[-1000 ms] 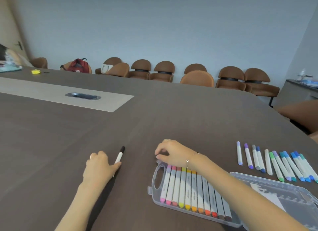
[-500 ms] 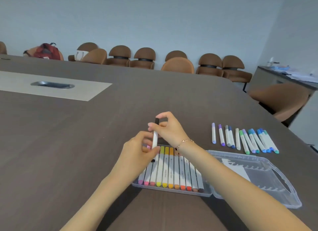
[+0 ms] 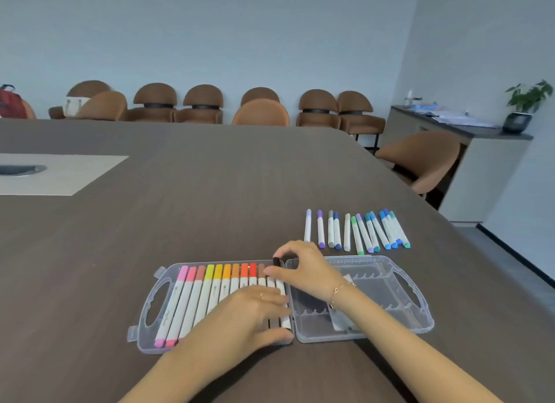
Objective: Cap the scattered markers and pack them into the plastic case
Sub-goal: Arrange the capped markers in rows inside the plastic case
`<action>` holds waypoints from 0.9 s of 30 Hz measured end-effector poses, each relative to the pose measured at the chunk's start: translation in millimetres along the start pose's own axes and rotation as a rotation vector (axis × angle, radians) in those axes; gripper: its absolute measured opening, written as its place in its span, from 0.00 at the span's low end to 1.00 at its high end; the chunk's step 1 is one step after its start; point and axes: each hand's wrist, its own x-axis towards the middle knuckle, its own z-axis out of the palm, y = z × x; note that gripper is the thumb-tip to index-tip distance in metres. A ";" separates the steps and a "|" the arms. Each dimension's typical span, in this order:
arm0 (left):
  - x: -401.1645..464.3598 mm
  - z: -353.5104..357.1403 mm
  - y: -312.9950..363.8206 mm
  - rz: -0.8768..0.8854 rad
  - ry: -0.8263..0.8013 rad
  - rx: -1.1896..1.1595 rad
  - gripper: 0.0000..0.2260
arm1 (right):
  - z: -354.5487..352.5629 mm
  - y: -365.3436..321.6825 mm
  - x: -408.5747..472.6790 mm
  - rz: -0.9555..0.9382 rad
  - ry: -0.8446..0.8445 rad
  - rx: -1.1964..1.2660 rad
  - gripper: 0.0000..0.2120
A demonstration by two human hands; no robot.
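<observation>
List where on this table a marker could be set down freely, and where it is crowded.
Free: the dark table beyond the case, and left of it. Crowded: the case's left half, under both hands, and the loose marker row behind the right half.

Small dark printing along the white barrels of the markers in the plastic case, lower centre of the frame: too small and blurred to read. No other legible text, label, brand, number or sign anywhere else.
</observation>
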 end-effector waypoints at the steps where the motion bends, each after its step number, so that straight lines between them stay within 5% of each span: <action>1: -2.8 -1.7 -0.2 0.013 -0.030 0.018 0.23 | 1.4 0.6 -1.2 -0.017 0.000 -0.097 0.16; 9: -7.3 5.3 -4.8 0.000 0.020 0.051 0.29 | -13.2 11.2 -2.0 -0.110 -0.106 -0.264 0.17; 16: -1.4 13.3 -8.9 -0.035 -0.008 0.016 0.14 | -11.8 6.1 -0.8 -0.098 -0.140 -0.158 0.17; 27: -1.5 12.5 -18.5 -0.143 -0.025 0.058 0.13 | -0.9 1.7 6.3 -0.083 -0.147 -0.152 0.19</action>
